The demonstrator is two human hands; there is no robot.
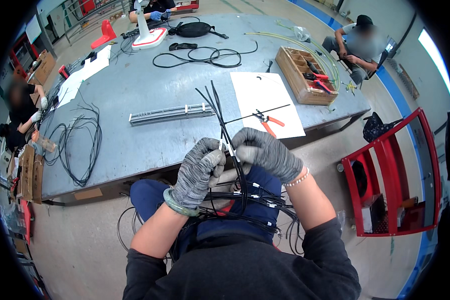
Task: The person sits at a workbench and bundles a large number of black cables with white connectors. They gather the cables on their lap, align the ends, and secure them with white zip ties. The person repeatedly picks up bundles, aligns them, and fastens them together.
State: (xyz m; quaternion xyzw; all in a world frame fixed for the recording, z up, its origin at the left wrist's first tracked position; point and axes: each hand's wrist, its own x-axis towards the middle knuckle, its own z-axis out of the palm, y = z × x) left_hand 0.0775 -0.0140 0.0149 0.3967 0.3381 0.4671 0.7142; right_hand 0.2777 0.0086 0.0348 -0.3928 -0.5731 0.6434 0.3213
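Note:
In grey knitted gloves, both my hands hold a small bunch of black cables [221, 116] upright over my lap. My left hand [199, 167] has its fingers closed around the cables, beside a white label sleeve. The fingers of my right hand [265, 152] are curled against the same bunch, by another white label [230, 149]. One cable sticks out sideways to the right. More black cables with white tags [265, 202] lie across my thighs. Just beyond my hands, orange-handled cutters [271, 122] rest on a white sheet [285, 102].
On the grey metal table [130, 95] lie a long grey slotted strip [172, 114] and loose black cable coils [85, 145]. A wooden tool box [305, 80] stands at the far right. A red cart [390, 175] is on the floor at right. Other people sit around the table.

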